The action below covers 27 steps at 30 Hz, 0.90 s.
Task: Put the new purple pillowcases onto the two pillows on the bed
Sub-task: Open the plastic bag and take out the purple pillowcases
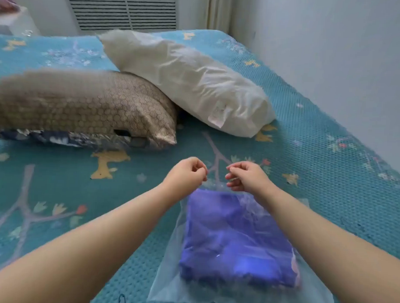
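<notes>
Two pillows lie across the far half of the bed (329, 178), whose teal patterned cover reaches to the right edge along the wall. Of these, the white pillow (185, 80) is bare and leans on the brown pillow (82, 106), which lies toward the left edge and wears a dotted cover. Both look soft, bulky and light, likely to sag when lifted, so each is best taken at a short end and fed into a case from there.

Nearer the front edge lies a clear plastic bag (167, 286), flat on the cover between the two forearms. Inside it the folded purple pillowcases (234, 238) form one thin stack; I judge them light, limp and prone to unfolding once freed. The bag itself looks thin and slippery, its film needing a pinch rather than a full grasp, and the far end is the place to open it.

At that far end both hands sit close together, just above the bag's mouth. The left hand (186, 172) has its fingers curled with the tips drawn together, seemingly pinching the film edge. The right hand (245, 176) is curled likewise, with fingertips at the same rim, though the film between them is too faint to see clearly.
</notes>
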Tool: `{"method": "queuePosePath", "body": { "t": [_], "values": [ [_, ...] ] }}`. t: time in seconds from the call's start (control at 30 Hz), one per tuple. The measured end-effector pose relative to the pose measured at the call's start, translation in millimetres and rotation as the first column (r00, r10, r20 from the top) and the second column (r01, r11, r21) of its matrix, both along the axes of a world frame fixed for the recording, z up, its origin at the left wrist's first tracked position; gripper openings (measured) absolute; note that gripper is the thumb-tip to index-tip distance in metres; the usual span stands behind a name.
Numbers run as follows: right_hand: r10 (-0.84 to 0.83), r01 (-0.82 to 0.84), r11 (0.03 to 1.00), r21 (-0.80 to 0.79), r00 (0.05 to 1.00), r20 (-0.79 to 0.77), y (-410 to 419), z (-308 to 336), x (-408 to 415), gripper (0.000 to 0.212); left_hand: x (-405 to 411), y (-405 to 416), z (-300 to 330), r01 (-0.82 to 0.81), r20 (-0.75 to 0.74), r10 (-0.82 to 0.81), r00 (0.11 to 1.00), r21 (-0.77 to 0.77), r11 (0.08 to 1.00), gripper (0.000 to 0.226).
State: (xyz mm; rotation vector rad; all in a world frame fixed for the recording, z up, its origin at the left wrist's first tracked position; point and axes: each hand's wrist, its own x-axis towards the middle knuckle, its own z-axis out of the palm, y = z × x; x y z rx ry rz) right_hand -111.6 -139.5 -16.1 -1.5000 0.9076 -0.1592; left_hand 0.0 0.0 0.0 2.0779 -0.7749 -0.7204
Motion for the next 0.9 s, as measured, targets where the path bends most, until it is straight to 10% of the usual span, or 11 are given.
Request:
{"method": "queuePosePath", "body": {
  "t": [0.53, 0.73, 0.9],
  "values": [
    [-0.09, 0.13, 0.937, -0.325, 0.987, 0.135, 32.9, -22.9, -122.6, 0.014, -88.6, 40.8, -24.4, 0.065, 0.345, -0.108, 0.933, 0.133, 0.989, 0.018],
    [-0.4, 0.175, 0.755, -0.632, 0.886, -0.234, 14.0, -52.1, -204.2, 0.032, -139.5, 52.7, -28.3, 0.094, 0.374, -0.174, 0.911, 0.223, 0.97, 0.018],
    [-0.413, 0.391, 0.904, -0.175, 0.903, -0.12, 25.5, -70.1, -252.7, 0.02, -183.4, 45.2, -38.7, 0.14, 0.429, -0.253, 0.867, 0.278, 0.951, 0.014]
  ]
}}
